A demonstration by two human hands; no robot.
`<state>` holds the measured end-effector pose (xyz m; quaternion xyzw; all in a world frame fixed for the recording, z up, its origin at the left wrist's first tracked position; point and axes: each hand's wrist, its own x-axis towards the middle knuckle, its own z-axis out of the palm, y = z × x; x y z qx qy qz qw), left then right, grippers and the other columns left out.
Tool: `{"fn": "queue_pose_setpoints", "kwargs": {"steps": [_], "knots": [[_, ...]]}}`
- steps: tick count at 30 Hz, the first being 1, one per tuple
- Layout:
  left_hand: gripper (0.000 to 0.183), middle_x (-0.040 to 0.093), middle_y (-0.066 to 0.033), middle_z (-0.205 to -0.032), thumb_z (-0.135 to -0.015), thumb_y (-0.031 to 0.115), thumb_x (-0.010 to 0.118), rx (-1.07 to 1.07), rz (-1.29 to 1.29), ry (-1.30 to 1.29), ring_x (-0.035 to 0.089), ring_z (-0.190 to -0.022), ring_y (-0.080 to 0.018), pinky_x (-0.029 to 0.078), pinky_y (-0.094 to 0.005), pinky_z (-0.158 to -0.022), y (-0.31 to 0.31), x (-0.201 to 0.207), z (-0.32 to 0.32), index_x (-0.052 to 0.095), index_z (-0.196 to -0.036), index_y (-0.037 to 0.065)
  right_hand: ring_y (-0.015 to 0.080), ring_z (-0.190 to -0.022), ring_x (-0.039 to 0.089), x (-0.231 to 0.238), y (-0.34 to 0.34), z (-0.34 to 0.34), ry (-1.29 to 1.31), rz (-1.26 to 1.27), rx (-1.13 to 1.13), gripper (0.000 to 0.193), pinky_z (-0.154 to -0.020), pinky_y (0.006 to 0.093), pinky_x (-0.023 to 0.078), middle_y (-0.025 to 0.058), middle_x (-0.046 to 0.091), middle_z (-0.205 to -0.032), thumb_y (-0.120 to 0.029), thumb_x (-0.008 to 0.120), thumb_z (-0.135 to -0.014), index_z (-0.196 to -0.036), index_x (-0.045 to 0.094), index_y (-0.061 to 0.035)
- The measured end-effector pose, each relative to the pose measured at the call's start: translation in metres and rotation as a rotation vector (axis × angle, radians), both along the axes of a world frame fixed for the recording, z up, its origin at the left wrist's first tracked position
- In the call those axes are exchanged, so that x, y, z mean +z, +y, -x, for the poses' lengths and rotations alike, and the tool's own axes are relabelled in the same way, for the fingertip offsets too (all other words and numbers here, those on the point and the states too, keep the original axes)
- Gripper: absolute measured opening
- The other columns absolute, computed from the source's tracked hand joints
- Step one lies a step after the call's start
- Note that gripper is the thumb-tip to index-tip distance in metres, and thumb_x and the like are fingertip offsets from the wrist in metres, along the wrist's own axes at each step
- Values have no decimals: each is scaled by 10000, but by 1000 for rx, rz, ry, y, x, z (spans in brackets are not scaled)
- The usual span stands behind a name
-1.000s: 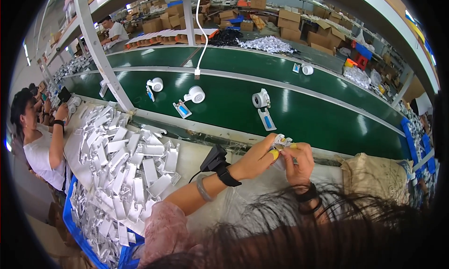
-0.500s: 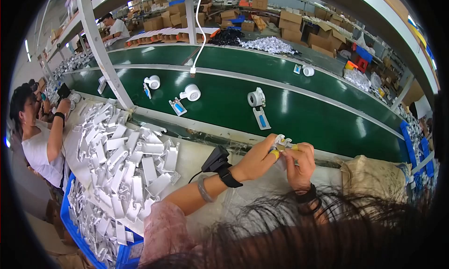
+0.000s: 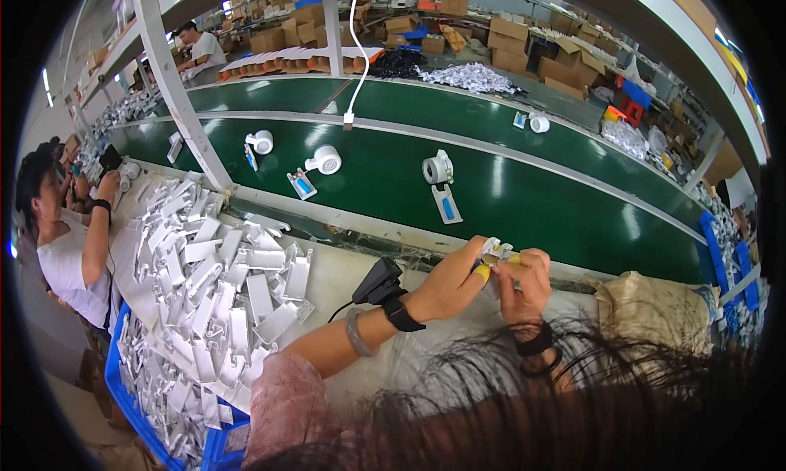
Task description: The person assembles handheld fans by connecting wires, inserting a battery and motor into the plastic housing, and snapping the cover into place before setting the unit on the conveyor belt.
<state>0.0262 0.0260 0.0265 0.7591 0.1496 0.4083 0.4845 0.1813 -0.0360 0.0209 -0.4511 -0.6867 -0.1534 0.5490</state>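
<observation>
My left hand and my right hand meet above the near edge of the green conveyor. Between them is a small white plastic part, pinched by my left fingers, with yellow coverings on some fingertips. My right thumb and forefinger are closed together against its right side; whatever small piece they grip is too small to make out. A heap of white plastic housings lies on the table to the left of my left forearm.
Several round white units with attached plates ride on the green conveyor belt. A blue bin of white parts stands lower left. A woven sack lies right. A white cable hangs overhead. A co-worker sits left.
The units on the near belt have shifted left. The hanging cable has swung slightly right. My hands stay at nearly the same place, still closed around the white part.
</observation>
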Motion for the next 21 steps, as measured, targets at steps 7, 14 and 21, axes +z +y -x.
{"fn": "queue_pose_setpoints", "kwargs": {"steps": [7,14,21], "knots": [[425,596,-185,-975,-877,58,442,-52,-1,-25,594,-825,-302,472,-371,-748,3,-1,1,391,-1294,-8,280,-833,529,1,0,0,20,1,-15,218,-740,366,439,75,562,-879,33,744,-697,-868,662,-76],[432,603,-170,-974,-923,127,501,-19,-106,-82,599,-818,-279,475,-350,-744,4,-10,-4,388,-1319,-3,280,-840,525,2,0,-1,28,29,13,216,-743,365,434,79,564,-872,27,752,-701,-873,663,-69],[390,590,-111,-957,-960,177,489,6,35,51,566,-803,-169,467,-307,-719,-1,-2,0,431,-1299,-7,282,-846,524,5,0,-1,-4,38,7,229,-756,367,431,77,566,-878,39,747,-694,-879,668,-71]]}}
